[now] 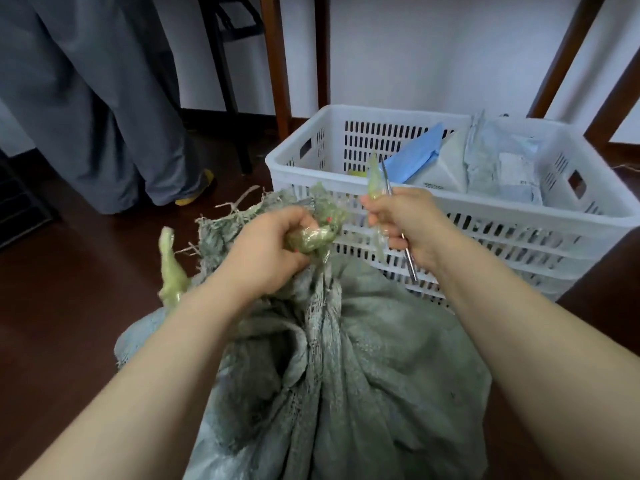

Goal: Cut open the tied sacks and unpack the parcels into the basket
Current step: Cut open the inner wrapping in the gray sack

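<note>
A grey-green woven sack (363,358) stands on the floor before me, its neck bunched. My left hand (266,247) grips the neck around a knot of yellowish plastic tie (310,239). My right hand (412,220) holds a thin metal blade (408,258) together with a loose strand of the tie (374,178) that sticks upward. Another end of the tie (169,271) hangs left of my left forearm. Behind the sack stands a white slotted plastic basket (485,230) holding several parcels, among them a blue one (415,157) and pale bagged ones (502,168).
A person in wide grey trousers (104,116) and yellow shoes stands at the left on the dark wooden floor (69,289). Brown wooden furniture legs (277,64) and a black chair leg rise behind the basket against a white wall.
</note>
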The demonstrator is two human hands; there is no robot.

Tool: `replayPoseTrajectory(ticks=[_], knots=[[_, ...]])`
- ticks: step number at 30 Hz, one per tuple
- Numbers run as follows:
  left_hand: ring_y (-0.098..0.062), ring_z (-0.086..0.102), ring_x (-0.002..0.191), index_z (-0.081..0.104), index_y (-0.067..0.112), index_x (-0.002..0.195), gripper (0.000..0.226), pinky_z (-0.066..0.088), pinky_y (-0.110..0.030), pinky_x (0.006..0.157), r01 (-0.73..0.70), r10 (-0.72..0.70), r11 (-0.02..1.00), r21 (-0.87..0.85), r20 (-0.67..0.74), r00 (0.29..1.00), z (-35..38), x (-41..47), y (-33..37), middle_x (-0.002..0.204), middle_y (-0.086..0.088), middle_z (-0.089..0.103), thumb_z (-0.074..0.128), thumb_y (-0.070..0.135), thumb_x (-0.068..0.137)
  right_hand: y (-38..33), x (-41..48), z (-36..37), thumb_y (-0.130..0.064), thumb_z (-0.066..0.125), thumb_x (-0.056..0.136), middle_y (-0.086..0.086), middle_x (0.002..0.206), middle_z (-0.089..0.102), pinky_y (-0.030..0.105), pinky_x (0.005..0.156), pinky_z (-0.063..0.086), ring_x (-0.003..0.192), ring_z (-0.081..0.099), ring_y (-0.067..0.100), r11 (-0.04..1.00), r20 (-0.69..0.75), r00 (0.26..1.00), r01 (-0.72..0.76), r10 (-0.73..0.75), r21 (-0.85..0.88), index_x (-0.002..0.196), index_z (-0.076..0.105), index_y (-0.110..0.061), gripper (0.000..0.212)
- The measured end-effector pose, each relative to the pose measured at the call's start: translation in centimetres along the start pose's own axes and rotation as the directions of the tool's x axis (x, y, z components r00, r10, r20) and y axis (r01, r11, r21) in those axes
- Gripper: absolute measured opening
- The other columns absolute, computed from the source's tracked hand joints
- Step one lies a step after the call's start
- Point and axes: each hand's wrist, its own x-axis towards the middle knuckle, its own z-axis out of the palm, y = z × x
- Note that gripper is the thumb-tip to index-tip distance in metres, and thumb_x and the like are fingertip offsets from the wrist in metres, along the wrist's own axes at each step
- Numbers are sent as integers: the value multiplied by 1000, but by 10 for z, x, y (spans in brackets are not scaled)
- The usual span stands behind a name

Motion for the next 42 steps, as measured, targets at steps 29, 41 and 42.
replayPoseTrajectory(ticks=[29,41,42], knots=[[-13,54,97,73,21,72,10,38,-17,89,-349,344,934,-79,-69,937,29,-2,2,90,17,62,81,24,68,27,15,16,-4,64,82,-10,31,37,12,32,18,33,24,2,955,19,961,-276,275,106,59,44,-16,33],[-12,63,59,69,18,65,15,51,-24,63,-161,208,967,-196,254,945,21,-18,5,63,4,69,77,19,77,76,43,-19,-4,70,78,4,67,51,12,28,27,21,35,3,942,-307,891,-309,336,131,111,57,-3,35],[-7,59,51,68,14,67,14,48,-19,55,-123,168,972,-201,228,959,9,-19,3,58,3,66,75,18,79,81,45,-32,-3,70,79,4,66,49,10,27,24,18,31,2,943,-352,875,-309,332,121,111,56,-3,35]])
